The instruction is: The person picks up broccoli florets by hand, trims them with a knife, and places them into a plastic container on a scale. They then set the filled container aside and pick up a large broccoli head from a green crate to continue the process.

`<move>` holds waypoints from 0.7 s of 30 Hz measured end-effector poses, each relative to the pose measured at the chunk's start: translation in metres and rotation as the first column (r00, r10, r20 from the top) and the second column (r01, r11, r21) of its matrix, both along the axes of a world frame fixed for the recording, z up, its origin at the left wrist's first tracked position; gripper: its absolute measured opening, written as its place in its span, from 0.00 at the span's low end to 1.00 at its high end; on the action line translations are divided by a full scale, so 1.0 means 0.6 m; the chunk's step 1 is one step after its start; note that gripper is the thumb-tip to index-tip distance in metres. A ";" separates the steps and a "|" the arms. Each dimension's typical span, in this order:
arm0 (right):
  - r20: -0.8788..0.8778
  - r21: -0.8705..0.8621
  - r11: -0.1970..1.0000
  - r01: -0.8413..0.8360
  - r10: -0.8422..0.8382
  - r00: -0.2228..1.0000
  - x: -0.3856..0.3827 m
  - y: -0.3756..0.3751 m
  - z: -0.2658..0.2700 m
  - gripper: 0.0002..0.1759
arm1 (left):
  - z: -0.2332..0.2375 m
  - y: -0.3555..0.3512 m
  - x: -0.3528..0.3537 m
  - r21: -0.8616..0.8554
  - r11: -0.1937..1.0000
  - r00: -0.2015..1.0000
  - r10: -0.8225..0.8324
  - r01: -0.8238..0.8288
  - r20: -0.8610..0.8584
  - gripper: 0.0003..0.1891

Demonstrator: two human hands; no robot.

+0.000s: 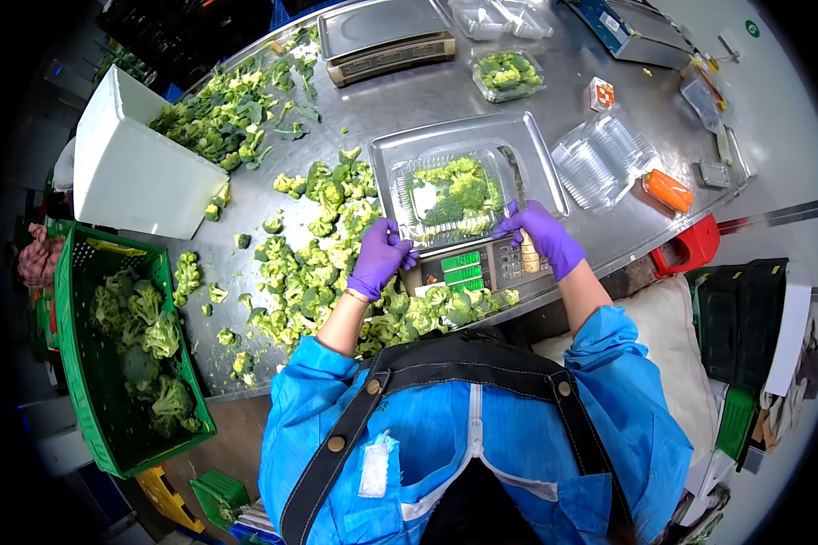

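A clear plastic box [420,216] of broccoli florets [468,186] rests on the metal pan [542,182] of a weighing scale with a lit green display [462,271]. My left hand [382,256], in a purple glove, has its fingers closed at the box's near left corner. At the near right corner, the fingers of my right hand [545,238], gloved alike, pinch the rim. A knife with a dark blade [512,171] and light handle [529,251] passes under my right hand; whether the palm touches it is hidden. Loose florets [323,263] lie beside my left hand.
A white foam box [136,159] lies tipped at the left, trimmings [227,118] at its mouth. A green crate [118,436] holds broccoli heads. Farther back are another scale [386,41] and a filled box [507,77]. Plastic trays [604,159] and an orange item [668,191] lie right.
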State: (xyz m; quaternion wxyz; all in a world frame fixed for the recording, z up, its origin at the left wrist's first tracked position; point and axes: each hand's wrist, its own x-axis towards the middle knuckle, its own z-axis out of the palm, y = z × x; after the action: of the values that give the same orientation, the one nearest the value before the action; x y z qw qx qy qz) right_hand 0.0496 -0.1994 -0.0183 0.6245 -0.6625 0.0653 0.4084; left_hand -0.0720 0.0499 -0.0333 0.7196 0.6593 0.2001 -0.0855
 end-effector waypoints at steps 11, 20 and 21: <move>-0.112 0.342 0.880 0.329 -0.309 0.944 -0.037 0.006 0.000 0.06 | 0.016 0.021 0.013 -0.193 0.980 0.990 0.076 -0.052 0.116 0.08; -0.176 0.619 0.493 0.612 -0.672 0.719 0.138 -0.003 0.028 0.07 | 0.070 0.008 0.057 -0.358 0.934 0.943 0.128 -0.010 0.308 0.26; -0.182 0.651 0.443 0.617 -0.698 0.693 0.173 -0.008 0.024 0.10 | 0.066 0.009 0.051 -0.341 0.940 0.949 0.132 -0.027 0.288 0.26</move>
State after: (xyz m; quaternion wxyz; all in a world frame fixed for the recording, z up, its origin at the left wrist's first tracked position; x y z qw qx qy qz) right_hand 0.1532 -0.2042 -0.0039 0.9286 -0.3355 0.1307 0.0900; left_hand -0.0417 0.0556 0.0065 0.8458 0.5247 0.0956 0.0146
